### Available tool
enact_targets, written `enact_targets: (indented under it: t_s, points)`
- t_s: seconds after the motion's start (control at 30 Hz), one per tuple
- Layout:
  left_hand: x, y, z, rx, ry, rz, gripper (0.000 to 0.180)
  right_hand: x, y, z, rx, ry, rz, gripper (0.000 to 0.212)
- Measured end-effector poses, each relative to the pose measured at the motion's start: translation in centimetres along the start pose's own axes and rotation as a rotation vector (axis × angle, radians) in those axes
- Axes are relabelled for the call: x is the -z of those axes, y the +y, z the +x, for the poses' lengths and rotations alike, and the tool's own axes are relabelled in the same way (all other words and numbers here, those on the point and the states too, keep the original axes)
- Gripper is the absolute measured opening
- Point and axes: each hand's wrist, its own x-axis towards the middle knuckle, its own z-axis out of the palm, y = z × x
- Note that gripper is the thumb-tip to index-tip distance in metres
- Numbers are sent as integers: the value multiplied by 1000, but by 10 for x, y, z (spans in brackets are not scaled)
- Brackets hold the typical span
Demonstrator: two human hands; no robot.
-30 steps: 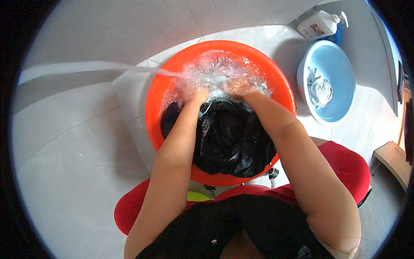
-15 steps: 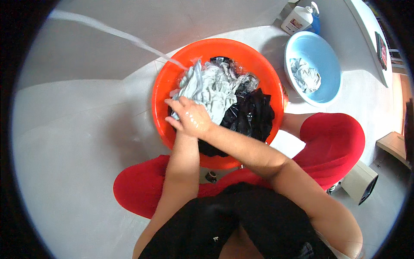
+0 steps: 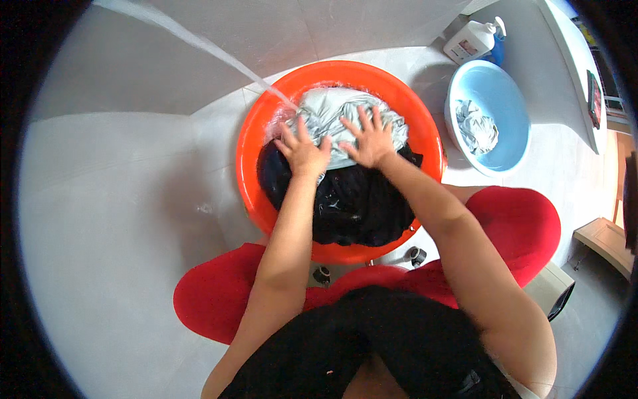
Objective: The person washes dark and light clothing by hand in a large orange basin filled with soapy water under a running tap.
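Observation:
A large orange basin (image 3: 250,179) stands on the floor between my knees. In its far half lies a wet pale grey-green garment (image 3: 345,103). Dark wet clothes (image 3: 359,203) fill the near half. My left hand (image 3: 307,154) rests on the pale garment's near-left edge with fingers spread. Flat on the same cloth, a little farther right, my right hand (image 3: 372,141) presses with its fingers apart. A stream of water (image 3: 219,54) falls from the upper left into the basin, just beyond my left hand.
Right of the basin, a light blue tub (image 3: 513,133) holds a pale wet cloth (image 3: 477,130). A white pump bottle (image 3: 468,43) stands behind it. A phone (image 3: 593,100) lies on the ledge at right. A beige bin (image 3: 548,289) is beside my right knee.
My hands were crossed together at the left and are now apart, the right one farther right. The pale garment has spread across the basin's far half.

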Motion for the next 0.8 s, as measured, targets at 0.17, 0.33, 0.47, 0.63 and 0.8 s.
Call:
enact_targets:
  t_s: [0.17, 0.33, 0.47, 0.63, 0.8]
  points:
    - [-23, 26, 22, 123, -497, 178, 70, -22, 3, 13, -43, -386, 44, 58]
    - [-82, -2, 64, 172, -544, 19, 72, -34, 14, 61, -94, -831, 125, 54]
    - [-89, -14, 77, 109, -532, -23, 73, -76, 36, 70, -38, -481, -48, 38]
    - [-67, -27, 77, 442, -473, -1142, 74, -18, 25, 106, -263, -606, 250, 42]
    - [18, 17, 52, 528, -649, -1804, 76, 63, -31, 48, -138, -287, 530, 37]
